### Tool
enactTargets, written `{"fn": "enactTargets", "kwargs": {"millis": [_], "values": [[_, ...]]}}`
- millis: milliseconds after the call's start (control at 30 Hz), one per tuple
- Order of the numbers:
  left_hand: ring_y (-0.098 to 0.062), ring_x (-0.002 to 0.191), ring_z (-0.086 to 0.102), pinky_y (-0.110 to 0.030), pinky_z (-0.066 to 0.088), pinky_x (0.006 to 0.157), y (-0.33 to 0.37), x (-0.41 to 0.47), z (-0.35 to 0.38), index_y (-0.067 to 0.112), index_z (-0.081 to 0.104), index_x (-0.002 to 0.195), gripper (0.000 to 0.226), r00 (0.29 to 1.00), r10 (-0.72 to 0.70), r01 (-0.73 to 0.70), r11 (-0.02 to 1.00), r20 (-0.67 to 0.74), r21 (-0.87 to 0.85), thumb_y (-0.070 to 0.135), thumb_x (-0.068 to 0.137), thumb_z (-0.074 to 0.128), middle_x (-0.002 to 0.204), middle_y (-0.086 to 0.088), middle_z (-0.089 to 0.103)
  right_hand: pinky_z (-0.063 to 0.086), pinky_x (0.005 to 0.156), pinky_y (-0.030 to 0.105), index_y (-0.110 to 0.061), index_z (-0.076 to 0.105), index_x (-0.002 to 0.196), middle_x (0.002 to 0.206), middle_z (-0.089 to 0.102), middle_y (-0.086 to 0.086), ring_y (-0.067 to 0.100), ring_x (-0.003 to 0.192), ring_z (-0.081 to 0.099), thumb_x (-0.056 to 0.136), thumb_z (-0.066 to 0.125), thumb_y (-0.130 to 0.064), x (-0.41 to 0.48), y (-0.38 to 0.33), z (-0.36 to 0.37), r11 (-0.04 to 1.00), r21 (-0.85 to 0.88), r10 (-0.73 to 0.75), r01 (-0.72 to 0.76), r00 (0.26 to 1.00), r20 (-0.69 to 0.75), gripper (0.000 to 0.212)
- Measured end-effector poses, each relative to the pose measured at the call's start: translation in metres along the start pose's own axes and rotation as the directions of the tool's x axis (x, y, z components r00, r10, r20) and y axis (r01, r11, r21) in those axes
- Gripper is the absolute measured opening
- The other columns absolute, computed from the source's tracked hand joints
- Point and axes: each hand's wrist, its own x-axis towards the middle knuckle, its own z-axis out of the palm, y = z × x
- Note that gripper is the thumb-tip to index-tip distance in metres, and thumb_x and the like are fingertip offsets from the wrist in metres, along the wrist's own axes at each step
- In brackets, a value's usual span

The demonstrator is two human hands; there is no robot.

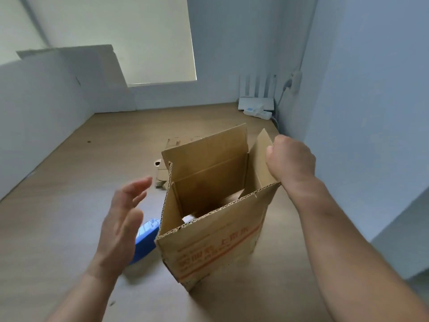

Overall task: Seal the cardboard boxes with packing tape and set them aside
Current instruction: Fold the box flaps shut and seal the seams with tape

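Corrugated brown cardboard box, red-printed and open-topped with flaps upright, stands on the smooth wood-grain surface between the hands. The left hand hovers just beside its left wall, fingers spread and empty, a blue plastic object behind it; the right hand grips the top edge of the right flap. Beyond, pale walls rise and a white router sits in the far corner.

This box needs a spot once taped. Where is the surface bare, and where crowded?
Bare: the wide wooden surface between the box and the white partition, and the near strip in front of it. Crowded: the box's left side, with the blue tape dispenser by the left hand; behind the box, cardboard scraps; far right corner, router and power strip.
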Motion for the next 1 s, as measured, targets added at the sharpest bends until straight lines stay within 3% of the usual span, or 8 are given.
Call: {"fn": "enactTargets", "kwargs": {"millis": [100, 267, 433, 533, 633, 733, 867, 1000], "values": [[-0.015, 0.114, 0.059, -0.043, 0.05, 0.092, -0.005, -0.029, -0.001, 0.054, 0.046, 0.128, 0.067, 0.99, 0.072, -0.09, 0.985, 0.123, 0.149, 0.087, 0.07, 0.044, 0.132, 0.019, 0.055, 0.031, 0.066, 0.031, -0.003, 0.057, 0.103, 0.095, 0.059, 0.016, 0.03, 0.08, 0.042, 0.096, 0.04, -0.015, -0.001, -0.012, 0.0, 1.0, 0.004, 0.002, -0.002, 1.0, -0.023, 0.022], [-0.016, 0.129, 0.048, -0.028, 0.042, 0.105, -0.016, -0.029, 0.006, 0.031, 0.039, 0.142, 0.065, 0.928, 0.305, -0.354, 0.902, 0.215, 0.247, 0.065, 0.087, 0.05, 0.142, 0.011, 0.047, 0.025, 0.053, 0.028, -0.01, 0.045, 0.08, 0.071, 0.043, 0.003, 0.027, 0.073, 0.042, 0.094, 0.043, -0.014, -0.008, -0.022, 0.002, 0.999, 0.031, -0.018, 0.019, 0.999, -0.028, 0.015], [0.018, 0.124, 0.036, -0.023, 0.042, 0.102, -0.03, -0.009, 0.008, 0.045, 0.051, 0.127, 0.056, 0.99, 0.063, -0.1, 0.946, 0.127, 0.308, 0.077, 0.083, 0.038, 0.129, 0.049, 0.037, 0.045, 0.059, 0.025, -0.008, 0.058, 0.074, 0.068, 0.063, -0.006, 0.019, 0.067, 0.054, 0.092, 0.056, -0.043, -0.014, -0.023, 0.0, 0.888, 0.456, -0.198, 0.055, 0.941, 0.273, 0.039], [0.022, 0.119, 0.036, -0.039, 0.041, 0.107, -0.042, -0.004, 0.008, 0.064, 0.051, 0.112, 0.052, 0.982, -0.128, 0.089, 0.961, 0.139, 0.262, 0.089, 0.068, 0.04, 0.116, 0.055, 0.039, 0.05, 0.096, 0.036, -0.015, 0.067, 0.115, 0.115, 0.069, -0.001, 0.023, 0.103, 0.065, 0.069, 0.047, -0.086, -0.02, -0.013, 0.002, 0.819, 0.548, -0.188, -0.17, 0.823, 0.536, 0.087], [0.012, 0.123, 0.04, -0.039, 0.048, 0.1, -0.044, -0.009, 0.007, 0.069, 0.053, 0.11, 0.041, 0.964, -0.212, 0.19, 0.971, 0.162, 0.143, 0.076, 0.07, 0.051, 0.12, 0.046, 0.045, 0.053, 0.088, 0.034, -0.027, 0.067, 0.114, 0.11, 0.071, 0.002, 0.017, 0.101, 0.067, 0.072, 0.041, -0.083, -0.03, 0.004, 0.006, 0.637, 0.707, -0.305, -0.307, 0.742, 0.597, 0.075], [-0.015, 0.116, 0.054, -0.014, 0.053, 0.072, -0.034, -0.015, 0.009, 0.038, 0.066, 0.105, 0.026, 0.928, -0.327, 0.352, 0.926, 0.179, -0.134, 0.045, 0.08, 0.061, 0.115, 0.015, 0.061, 0.05, 0.092, 0.035, -0.024, 0.064, 0.114, 0.113, 0.068, 0.004, 0.018, 0.109, 0.062, 0.075, 0.045, -0.079, -0.035, 0.009, 0.017, 0.384, 0.867, -0.274, -0.316, 0.858, 0.434, 0.07], [-0.012, 0.123, 0.045, -0.027, 0.045, 0.095, -0.022, -0.014, 0.016, 0.051, 0.074, 0.082, 0.027, 0.911, -0.327, 0.372, 0.915, 0.252, -0.158, 0.041, 0.067, 0.054, 0.113, 0.027, 0.065, 0.048, 0.063, 0.019, -0.007, 0.063, 0.098, 0.079, 0.061, 0.002, 0.013, 0.071, 0.055, 0.091, 0.057, -0.041, -0.038, -0.002, 0.031, 0.538, 0.809, -0.126, -0.237, 0.926, 0.355, 0.036], [-0.002, 0.138, 0.027, -0.034, 0.032, 0.106, -0.021, -0.005, 0.028, 0.044, 0.074, 0.096, 0.048, 0.904, -0.29, 0.34, 0.933, 0.314, -0.117, 0.05, 0.059, 0.045, 0.127, 0.032, 0.055, 0.039, 0.043, 0.016, -0.008, 0.062, 0.09, 0.068, 0.059, 0.001, 0.007, 0.05, 0.051, 0.088, 0.067, -0.018, -0.044, 0.002, 0.046, 0.752, 0.629, -0.214, -0.197, 0.83, 0.516, 0.011]]}}
